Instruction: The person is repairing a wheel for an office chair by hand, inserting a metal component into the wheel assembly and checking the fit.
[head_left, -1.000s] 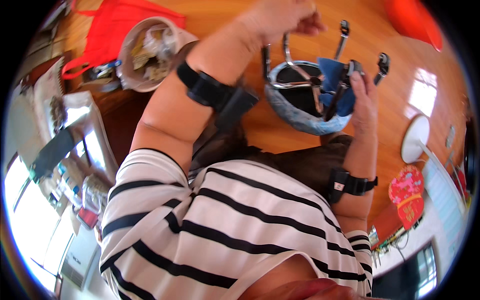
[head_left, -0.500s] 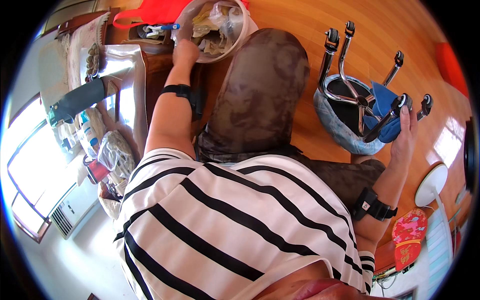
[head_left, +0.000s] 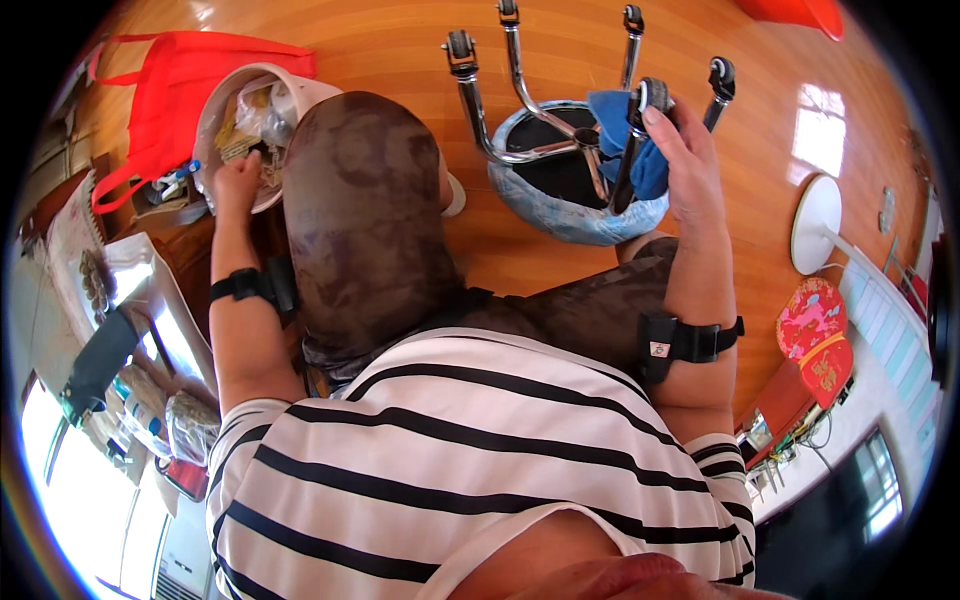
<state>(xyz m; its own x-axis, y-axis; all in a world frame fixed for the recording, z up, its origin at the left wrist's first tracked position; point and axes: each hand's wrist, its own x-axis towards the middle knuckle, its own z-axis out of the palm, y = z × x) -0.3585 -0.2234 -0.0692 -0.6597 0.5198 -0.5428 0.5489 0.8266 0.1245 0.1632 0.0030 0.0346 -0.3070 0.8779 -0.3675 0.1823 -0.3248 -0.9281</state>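
An upside-down stool lies on the wooden floor, its padded seat point(head_left: 520, 210) in a pale blue cover, its chrome legs point(head_left: 515, 70) and black casters pointing up. My right hand point(head_left: 688, 165) grips the caster point(head_left: 650, 100) of the nearest right leg. A blue cloth point(head_left: 610, 120) hangs among the legs beside it. On the left, my left hand point(head_left: 237, 180) is curled inside the mouth of a pale bucket point(head_left: 215, 115) holding crumpled paper and plastic point(head_left: 263, 110); what is in its fingers, if anything, I cannot make out.
A red bag point(head_left: 160, 100) lies behind the bucket, and a cluttered table point(head_left: 130, 260) stands at the left. My raised knee point(head_left: 360, 170) separates bucket and stool. At the right are a white round base on a pole point(head_left: 810, 225) and red fans point(head_left: 812, 330).
My left hand has swung from above the stool down-left to the bucket. My right hand stays on the caster. The view has shifted, bringing my knee into sight.
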